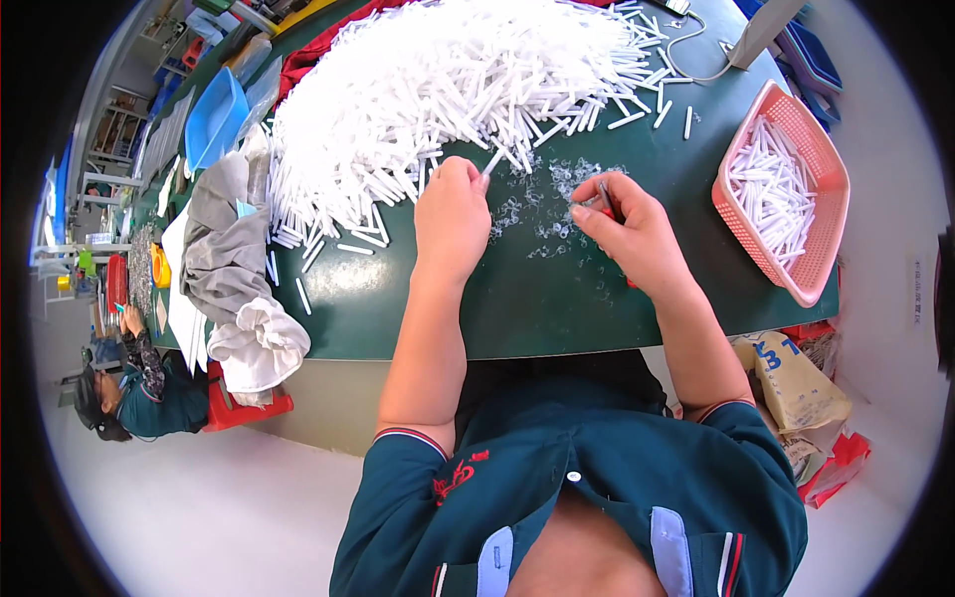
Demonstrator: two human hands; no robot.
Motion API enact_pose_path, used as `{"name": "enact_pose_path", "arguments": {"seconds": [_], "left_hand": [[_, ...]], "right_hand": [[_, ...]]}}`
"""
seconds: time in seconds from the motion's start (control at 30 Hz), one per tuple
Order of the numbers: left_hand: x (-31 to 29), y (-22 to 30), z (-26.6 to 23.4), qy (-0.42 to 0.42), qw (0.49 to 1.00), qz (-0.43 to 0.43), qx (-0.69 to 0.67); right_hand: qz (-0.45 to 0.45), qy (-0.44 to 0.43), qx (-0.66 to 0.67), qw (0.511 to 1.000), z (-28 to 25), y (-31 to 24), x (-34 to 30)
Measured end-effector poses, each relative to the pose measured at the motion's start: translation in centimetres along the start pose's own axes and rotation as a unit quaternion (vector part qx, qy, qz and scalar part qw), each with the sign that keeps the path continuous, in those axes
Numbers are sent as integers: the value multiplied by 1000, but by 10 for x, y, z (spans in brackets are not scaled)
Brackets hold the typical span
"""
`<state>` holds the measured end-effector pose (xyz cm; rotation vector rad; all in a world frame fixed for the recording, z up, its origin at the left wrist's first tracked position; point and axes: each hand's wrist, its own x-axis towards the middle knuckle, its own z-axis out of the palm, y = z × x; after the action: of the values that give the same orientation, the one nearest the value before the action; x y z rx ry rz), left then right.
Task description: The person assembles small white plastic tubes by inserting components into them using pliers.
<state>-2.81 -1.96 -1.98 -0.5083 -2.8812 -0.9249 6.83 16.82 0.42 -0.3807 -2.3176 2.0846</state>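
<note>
A large heap of short white plastic tubes (448, 70) spreads over the green table (398, 318) in front of me. At the near edge of the heap my left hand (453, 219) is closed, pinching one white tube (491, 163) that sticks out past its fingertips. My right hand (632, 229) is closed around a small tool with red handles (609, 211) and a dark metal tip; its exact kind is mostly hidden by the fingers. Tiny clear plastic scraps (567, 179) lie scattered on the table between and beyond both hands.
A pink basket (731, 204) with white tubes stands at the right. Grey cloth (224, 239), white cloth (261, 343) and a blue tray (214, 119) lie at the left. A cable (686, 75) runs at the far right. Another person (149, 388) sits at the far left.
</note>
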Motion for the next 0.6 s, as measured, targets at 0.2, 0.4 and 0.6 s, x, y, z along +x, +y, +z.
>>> {"name": "enact_pose_path", "arguments": {"seconds": [0.2,0.4,0.6], "left_hand": [[-11,23,-8,-243,750,-92,-608],[-19,33,-7,-327,715,-85,-612],[-19,34,-13,-336,752,-74,-562]], "right_hand": [[-43,29,53,997,2,-6,-3],[-67,52,91,992,4,-8,-4],[-92,58,37,993,5,-1,-3]]}}
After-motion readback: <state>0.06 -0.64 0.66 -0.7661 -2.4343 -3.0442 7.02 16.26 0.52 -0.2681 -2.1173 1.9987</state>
